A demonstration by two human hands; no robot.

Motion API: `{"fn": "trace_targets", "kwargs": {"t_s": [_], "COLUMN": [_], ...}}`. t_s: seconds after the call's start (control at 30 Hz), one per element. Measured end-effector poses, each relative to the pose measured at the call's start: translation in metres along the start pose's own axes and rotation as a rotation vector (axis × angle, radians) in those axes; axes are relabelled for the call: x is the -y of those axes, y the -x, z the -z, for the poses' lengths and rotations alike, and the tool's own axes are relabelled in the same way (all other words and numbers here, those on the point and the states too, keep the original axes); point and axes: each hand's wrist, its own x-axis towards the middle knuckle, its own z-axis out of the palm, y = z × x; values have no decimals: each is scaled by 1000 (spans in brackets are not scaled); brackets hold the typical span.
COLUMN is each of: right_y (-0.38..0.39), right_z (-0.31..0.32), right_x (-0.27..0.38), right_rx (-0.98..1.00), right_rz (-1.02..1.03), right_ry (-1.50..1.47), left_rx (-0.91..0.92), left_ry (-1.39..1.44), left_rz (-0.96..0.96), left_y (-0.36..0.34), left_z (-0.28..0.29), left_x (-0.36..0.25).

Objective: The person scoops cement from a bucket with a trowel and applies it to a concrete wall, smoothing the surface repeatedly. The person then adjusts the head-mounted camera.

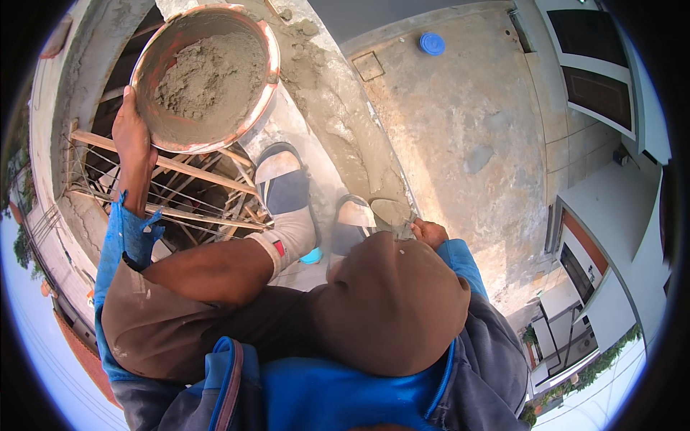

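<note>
My left hand (134,136) grips the left side of a round reddish basin (269,50), thumb at its rim. Grey wet mortar (212,77) is heaped inside the basin. Low at my right side, my right hand (430,233) is closed on a trowel (392,211), its handle mostly hidden in the fist. The mortar-smeared blade lies beside my right foot, over a strip of wet mortar (345,129) spread along the top of the ledge. My bent right knee covers part of the view near that hand.
My sandalled feet (286,188) are on a narrow wall top. To the left, an opening shows wooden battens (172,164) and loose timber below. The ledge drops on the right to a concrete yard (467,93) with a blue bucket (432,44). House walls stand beyond.
</note>
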Motion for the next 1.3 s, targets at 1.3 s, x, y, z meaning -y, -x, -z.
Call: {"fn": "trace_targets", "kwargs": {"t_s": [1.3], "right_y": [-150], "right_z": [223], "right_x": [209], "right_rx": [-127], "right_rz": [257], "right_ry": [298], "left_rx": [-9], "left_ry": [21], "left_rz": [26], "left_y": [3], "left_z": [-6], "left_x": [-4]}}
